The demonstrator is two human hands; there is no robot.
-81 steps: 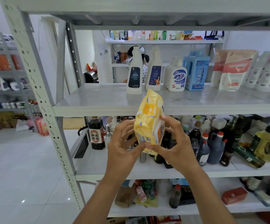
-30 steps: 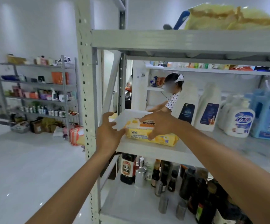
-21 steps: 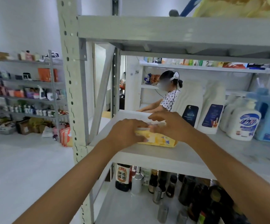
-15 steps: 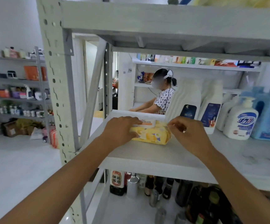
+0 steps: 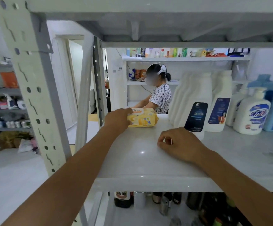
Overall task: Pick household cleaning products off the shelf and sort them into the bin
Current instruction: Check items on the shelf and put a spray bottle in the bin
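So left hand (image 5: 117, 119) gripped the left end of yellow wipes pack (image 5: 143, 119), lying flat at far left of shelf (image 5: 132, 160); right hand (image 5: 179, 144) hung nearer, loosely curled, empty, near white bottles (image 5: 196, 95).

The left arm stretches far, and the left hand (image 5: 117, 119) curls over the left end of a yellow pack (image 5: 143, 119). The right hand (image 5: 179, 144) hangs nearer and further right, fingers loosely curled, holding nothing.
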